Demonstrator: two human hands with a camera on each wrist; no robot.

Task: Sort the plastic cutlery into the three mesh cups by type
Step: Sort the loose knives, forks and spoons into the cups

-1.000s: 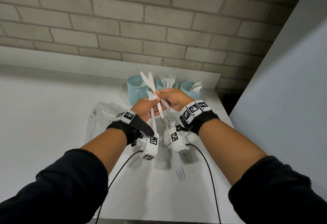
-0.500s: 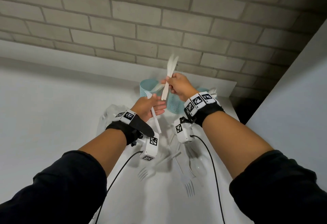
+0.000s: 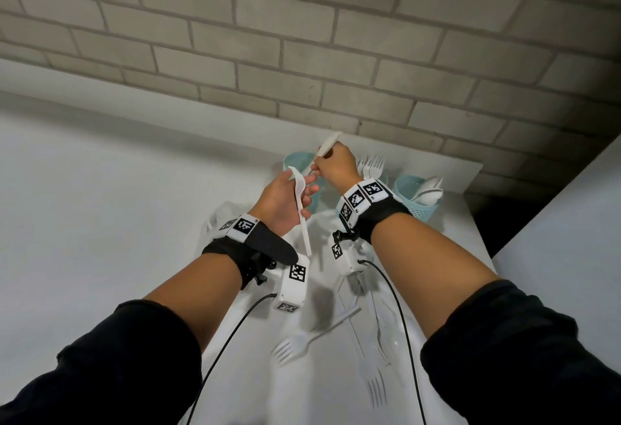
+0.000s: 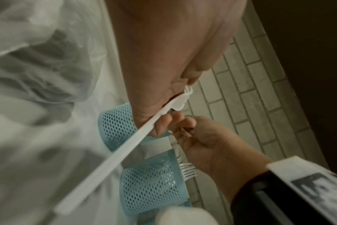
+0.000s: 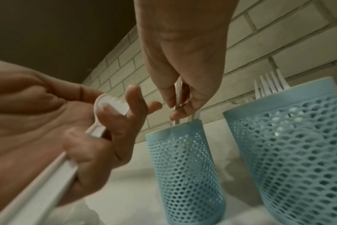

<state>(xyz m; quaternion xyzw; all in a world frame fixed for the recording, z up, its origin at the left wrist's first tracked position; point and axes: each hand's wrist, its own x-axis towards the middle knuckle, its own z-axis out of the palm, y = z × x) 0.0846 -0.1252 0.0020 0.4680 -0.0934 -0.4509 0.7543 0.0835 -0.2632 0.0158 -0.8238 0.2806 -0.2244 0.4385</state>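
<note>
My right hand [image 3: 322,169] pinches two white plastic knives [image 3: 328,145] upright over the left blue mesh cup [image 3: 293,159]. In the right wrist view the knives' [image 5: 178,97] lower ends are inside that cup's rim [image 5: 175,129]. My left hand [image 3: 302,196], just left of the cup, grips a white fork [image 3: 301,219] with its handle pointing down toward me; its tines [image 5: 116,101] lie against the fingers. The middle cup [image 3: 379,177] holds forks [image 3: 373,165], and the right cup [image 3: 416,209] holds spoons [image 3: 427,189].
Loose white forks [image 3: 304,342] [image 3: 373,382] and other pieces lie on the white table [image 3: 100,223] under my right forearm. A crumpled clear plastic bag [image 3: 220,218] lies left of my left wrist. A brick wall [image 3: 302,55] stands right behind the cups.
My right hand has drawn the knives away from my left hand, carried them back and lowered them into the left cup. My left hand keeps the fork and has shifted slightly forward.
</note>
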